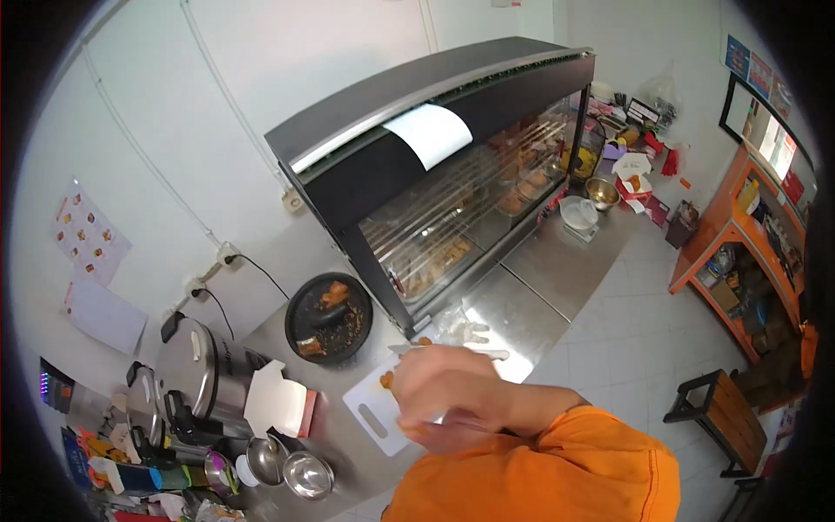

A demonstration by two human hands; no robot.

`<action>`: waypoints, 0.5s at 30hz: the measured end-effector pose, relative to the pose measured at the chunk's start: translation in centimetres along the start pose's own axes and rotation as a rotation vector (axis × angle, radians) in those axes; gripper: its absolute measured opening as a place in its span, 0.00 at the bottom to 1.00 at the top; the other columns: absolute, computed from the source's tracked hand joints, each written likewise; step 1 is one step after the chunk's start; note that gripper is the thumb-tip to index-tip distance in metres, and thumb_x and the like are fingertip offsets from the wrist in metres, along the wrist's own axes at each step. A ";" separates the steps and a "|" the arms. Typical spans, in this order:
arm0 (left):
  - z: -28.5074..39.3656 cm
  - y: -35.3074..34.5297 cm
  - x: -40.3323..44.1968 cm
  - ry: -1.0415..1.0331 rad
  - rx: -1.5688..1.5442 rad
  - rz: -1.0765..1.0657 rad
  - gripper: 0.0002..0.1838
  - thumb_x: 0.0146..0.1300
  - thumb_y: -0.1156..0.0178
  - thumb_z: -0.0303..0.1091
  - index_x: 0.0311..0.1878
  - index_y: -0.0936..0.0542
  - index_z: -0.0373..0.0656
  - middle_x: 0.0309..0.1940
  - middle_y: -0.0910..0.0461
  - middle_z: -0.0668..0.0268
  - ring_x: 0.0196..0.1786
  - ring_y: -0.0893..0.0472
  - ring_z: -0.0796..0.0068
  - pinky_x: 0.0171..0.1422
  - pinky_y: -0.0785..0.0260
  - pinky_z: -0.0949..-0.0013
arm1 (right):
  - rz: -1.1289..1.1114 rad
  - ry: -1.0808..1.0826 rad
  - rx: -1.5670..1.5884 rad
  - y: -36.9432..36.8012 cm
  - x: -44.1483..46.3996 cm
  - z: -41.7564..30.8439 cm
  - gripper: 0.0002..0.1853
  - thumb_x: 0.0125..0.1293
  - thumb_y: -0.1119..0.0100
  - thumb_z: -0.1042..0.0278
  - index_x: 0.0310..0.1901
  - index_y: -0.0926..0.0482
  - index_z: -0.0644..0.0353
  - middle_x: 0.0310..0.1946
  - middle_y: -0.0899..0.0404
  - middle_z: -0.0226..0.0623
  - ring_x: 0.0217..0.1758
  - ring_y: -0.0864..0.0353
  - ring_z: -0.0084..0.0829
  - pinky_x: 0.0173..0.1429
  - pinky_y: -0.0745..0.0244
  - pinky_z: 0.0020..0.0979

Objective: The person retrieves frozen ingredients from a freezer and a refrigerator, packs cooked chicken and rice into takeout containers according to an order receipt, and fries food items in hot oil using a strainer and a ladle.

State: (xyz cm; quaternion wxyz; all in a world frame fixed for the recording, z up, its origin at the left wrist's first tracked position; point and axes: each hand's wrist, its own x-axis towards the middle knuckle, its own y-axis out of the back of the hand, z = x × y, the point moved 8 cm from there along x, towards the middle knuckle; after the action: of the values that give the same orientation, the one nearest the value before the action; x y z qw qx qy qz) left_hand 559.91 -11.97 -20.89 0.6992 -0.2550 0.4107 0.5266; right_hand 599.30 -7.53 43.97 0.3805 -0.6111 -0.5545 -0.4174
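Blurred hand over white plastic cutting board; its grip I cannot tell; silver metal pot bears seemingly unreadable lettering.

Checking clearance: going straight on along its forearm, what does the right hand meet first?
Right hand: probably the black pan, just past the board. Blur and the view from above hide its height, so it might pass over.

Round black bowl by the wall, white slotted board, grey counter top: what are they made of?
Round black bowl: likely stone or cast material; dark, mostly matte, thick-rimmed.
White slotted board: probably smooth plastic; even white, no visible grain.
Grey counter top: looks like satin stainless steel; bright, soft-edged reflections.
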 end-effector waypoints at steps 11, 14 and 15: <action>2.7 -1.5 0.6 0.030 -0.044 0.042 0.24 0.67 0.41 0.27 0.66 0.28 0.39 0.46 0.13 0.56 0.43 0.13 0.64 0.39 0.20 0.65 | -1.003 -1.096 -0.230 -4.6 -34.4 25.5 0.10 0.62 0.37 0.64 0.42 0.18 0.59 0.36 0.16 0.42 0.42 0.15 0.46 0.54 0.25 0.47; 2.8 -1.4 0.4 0.028 -0.064 0.055 0.24 0.67 0.41 0.27 0.66 0.27 0.39 0.46 0.13 0.56 0.43 0.12 0.64 0.38 0.20 0.65 | -1.169 -1.060 -0.155 -6.0 -44.0 28.5 0.10 0.61 0.37 0.63 0.39 0.16 0.58 0.38 0.14 0.46 0.48 0.16 0.51 0.61 0.27 0.53; 2.5 -1.2 0.2 0.032 -0.076 0.060 0.24 0.67 0.41 0.27 0.66 0.27 0.39 0.46 0.13 0.56 0.43 0.12 0.64 0.38 0.20 0.65 | -1.182 -0.972 -0.223 -6.3 -45.3 28.9 0.09 0.60 0.37 0.63 0.38 0.16 0.58 0.37 0.14 0.47 0.49 0.16 0.52 0.63 0.27 0.54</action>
State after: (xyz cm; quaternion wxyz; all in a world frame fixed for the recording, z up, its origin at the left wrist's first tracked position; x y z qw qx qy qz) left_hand 561.84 -10.29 -19.78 0.6664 -0.2771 0.4090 0.5584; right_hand 593.93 3.56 -8.71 -0.2555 -0.3628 -0.8482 -0.2893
